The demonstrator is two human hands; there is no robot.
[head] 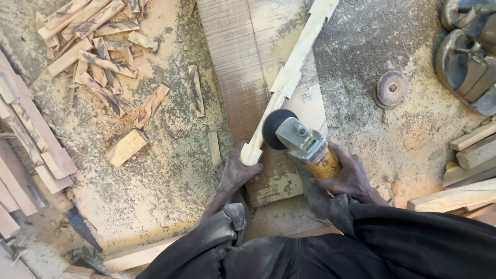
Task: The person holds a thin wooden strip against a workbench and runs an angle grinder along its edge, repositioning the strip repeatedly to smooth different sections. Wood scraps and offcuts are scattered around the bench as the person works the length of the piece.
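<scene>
Two hands engaged: left hand [238, 170] pins pale notched wooden strip [289, 82]; right hand [351, 178] grips yellow angle grinder [305, 144]. Advise firm, steady hold.

Sawdust floor open left of board [243, 67] up to offcuts [98, 57] and block [126, 147]; right side hemmed by disc [391, 88], planks [473, 165].

Small dark label [327, 166] on the yellow grinder body [323, 163], print unreadable.
</scene>
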